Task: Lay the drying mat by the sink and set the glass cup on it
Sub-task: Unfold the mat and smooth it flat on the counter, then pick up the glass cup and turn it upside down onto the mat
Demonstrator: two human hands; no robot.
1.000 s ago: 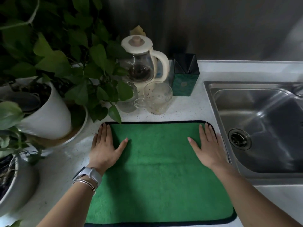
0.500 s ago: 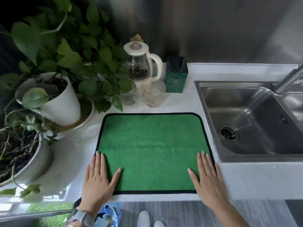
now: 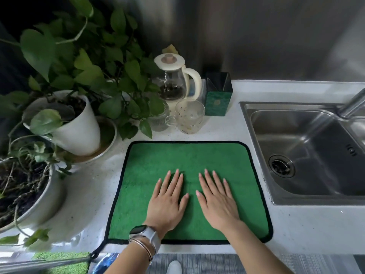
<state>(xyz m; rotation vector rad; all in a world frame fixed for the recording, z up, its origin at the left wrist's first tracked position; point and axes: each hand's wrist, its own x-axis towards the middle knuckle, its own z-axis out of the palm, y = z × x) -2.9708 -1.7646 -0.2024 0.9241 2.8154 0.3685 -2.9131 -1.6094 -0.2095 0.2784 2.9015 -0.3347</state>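
A green drying mat with a black border lies flat on the white counter, just left of the steel sink. My left hand and my right hand rest palm down side by side on the mat's middle, fingers spread, holding nothing. The glass cup, clear with a handle on its left, stands upright on the counter just behind the mat's far edge, apart from both hands.
A glass kettle with a cream lid stands behind the cup, a dark green box to its right. A ribbed glass jar sits left of the cup. Potted plants crowd the left. A faucet overhangs the sink.
Both hands slid from the mat's near corners inward to its middle and now lie close together. Earlier they swept from the far edge toward me.
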